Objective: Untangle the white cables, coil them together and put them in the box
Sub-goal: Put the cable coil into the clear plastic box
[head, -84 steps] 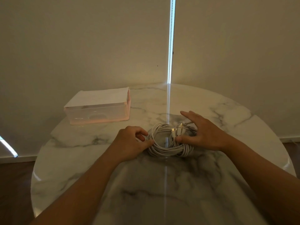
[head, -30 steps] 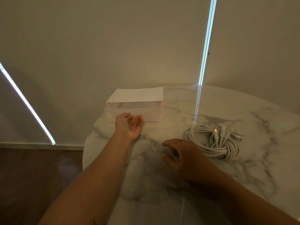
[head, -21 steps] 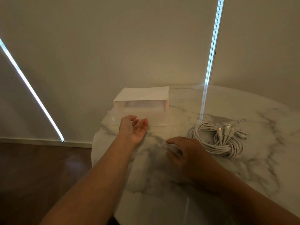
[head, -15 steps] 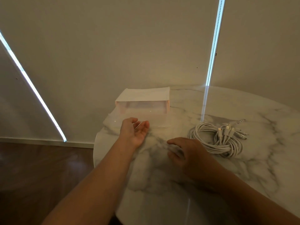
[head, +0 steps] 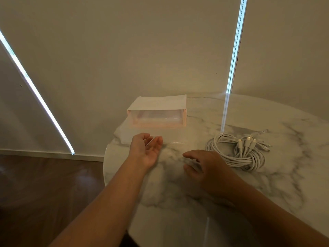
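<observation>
The white cables (head: 222, 148) lie in one coil on the marble table (head: 174, 196), their plugs bunched on its far right side. A pale pink box (head: 157, 104) stands at the table's far left edge. Its front is open, and a clear flap (head: 173, 138) lies flat on the table before it. My left hand (head: 145, 151) is palm up, fingers relaxed, with the fingertips at the flap's near edge. My right hand (head: 208, 169) hovers palm down just left of the coil, fingers loosely bent, holding nothing.
The round table's left edge (head: 105, 166) runs close to my left wrist, with dark wooden floor (head: 44, 189) beyond it. A beige wall with two bright light strips stands right behind the box.
Both hands have let go of the coil and moved left. The box's clear front flap has swung down onto the table by my left hand. The coil has stayed put.
</observation>
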Demonstrator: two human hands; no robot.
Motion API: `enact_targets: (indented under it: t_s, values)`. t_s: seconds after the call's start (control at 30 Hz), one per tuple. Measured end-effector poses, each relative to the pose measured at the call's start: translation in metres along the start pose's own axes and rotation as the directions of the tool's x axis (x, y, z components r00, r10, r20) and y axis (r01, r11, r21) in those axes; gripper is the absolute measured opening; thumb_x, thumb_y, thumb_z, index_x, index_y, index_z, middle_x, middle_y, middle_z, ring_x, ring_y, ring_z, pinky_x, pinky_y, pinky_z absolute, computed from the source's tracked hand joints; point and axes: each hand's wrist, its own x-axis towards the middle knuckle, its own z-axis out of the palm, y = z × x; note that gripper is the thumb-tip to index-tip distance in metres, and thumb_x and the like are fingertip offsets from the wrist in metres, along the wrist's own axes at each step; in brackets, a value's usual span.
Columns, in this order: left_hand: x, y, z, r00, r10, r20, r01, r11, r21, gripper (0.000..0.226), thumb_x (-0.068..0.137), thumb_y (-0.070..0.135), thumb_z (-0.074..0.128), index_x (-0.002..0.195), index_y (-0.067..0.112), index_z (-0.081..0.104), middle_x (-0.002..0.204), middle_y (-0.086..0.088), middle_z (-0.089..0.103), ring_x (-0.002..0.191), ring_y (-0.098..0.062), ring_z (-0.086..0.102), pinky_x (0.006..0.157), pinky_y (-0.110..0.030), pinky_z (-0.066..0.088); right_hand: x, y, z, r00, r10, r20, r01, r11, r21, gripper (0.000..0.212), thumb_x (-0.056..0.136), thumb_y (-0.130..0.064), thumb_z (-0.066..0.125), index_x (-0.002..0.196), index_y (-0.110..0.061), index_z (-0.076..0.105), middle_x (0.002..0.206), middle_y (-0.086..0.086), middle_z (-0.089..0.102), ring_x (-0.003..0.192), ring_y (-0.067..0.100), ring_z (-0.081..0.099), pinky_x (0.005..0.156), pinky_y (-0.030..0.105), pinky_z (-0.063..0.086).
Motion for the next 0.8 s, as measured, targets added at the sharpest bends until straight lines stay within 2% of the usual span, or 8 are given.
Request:
enact_targets:
  t_s: [0.1, 0.27, 0.6, 0.73, 0.8]
  values:
    - [-0.001, 0.000, -0.005, 1.000, 0.005, -0.002, -0.005, 1.000, 0.003, 0.008, 0.091, 0.005, 0.050, 0.097, -0.001, 0.050, 0.100, -0.021, 0.054, 0.077, -0.030, 0.060, 0.055, -0.033, 0.060, 0.000, 0.000, 0.000, 1.000, 0.004, 0.012, -0.004, 1.000, -0.007, 0.048, 0.084, -0.039, 0.053, 0.120, -0.009, 0.068, 0.114, 0.005, 0.071, 0.101, 0.020, 0.066, 0.090, 0.027, 0.047]
    - [-0.003, -0.001, -0.011, 1.000, 0.025, -0.002, -0.025, 0.999, 0.021, 0.010, 0.091, 0.005, 0.049, 0.098, -0.002, 0.051, 0.106, -0.021, 0.052, 0.080, -0.030, 0.060, 0.049, -0.029, 0.057, -0.002, -0.002, 0.000, 1.000, 0.018, 0.015, -0.018, 1.000, -0.015, 0.050, 0.084, -0.040, 0.052, 0.120, -0.010, 0.068, 0.114, 0.004, 0.071, 0.101, 0.020, 0.066, 0.087, 0.020, 0.040]
    - [-0.013, -0.003, -0.019, 0.999, 0.047, 0.005, -0.047, 0.998, 0.036, 0.008, 0.089, 0.002, 0.047, 0.091, -0.002, 0.053, 0.095, -0.021, 0.055, 0.078, -0.029, 0.060, 0.051, -0.029, 0.058, -0.004, -0.004, -0.002, 1.000, 0.017, 0.013, -0.017, 1.000, -0.002, 0.050, 0.083, -0.040, 0.050, 0.121, -0.012, 0.067, 0.116, 0.002, 0.070, 0.104, 0.017, 0.064, 0.089, 0.020, 0.041]
    - [-0.018, -0.003, -0.018, 0.999, 0.043, 0.003, -0.044, 0.998, 0.033, 0.008, 0.090, 0.002, 0.047, 0.088, -0.003, 0.053, 0.094, -0.022, 0.056, 0.079, -0.029, 0.060, 0.053, -0.029, 0.059, -0.005, -0.004, -0.001, 1.000, 0.017, 0.002, -0.017, 1.000, 0.017, 0.049, 0.083, -0.040, 0.052, 0.120, -0.012, 0.068, 0.115, 0.002, 0.071, 0.104, 0.018, 0.065, 0.092, 0.027, 0.046]
    - [-0.021, -0.004, -0.018, 0.999, 0.036, 0.000, -0.036, 0.999, 0.034, 0.008, 0.089, 0.002, 0.047, 0.089, -0.003, 0.053, 0.097, -0.022, 0.056, 0.081, -0.029, 0.061, 0.053, -0.029, 0.059, -0.007, -0.004, 0.000, 1.000, 0.016, -0.004, -0.016, 1.000, 0.022, 0.046, 0.085, -0.038, 0.055, 0.120, -0.012, 0.068, 0.115, 0.002, 0.071, 0.103, 0.017, 0.065, 0.091, 0.025, 0.046]
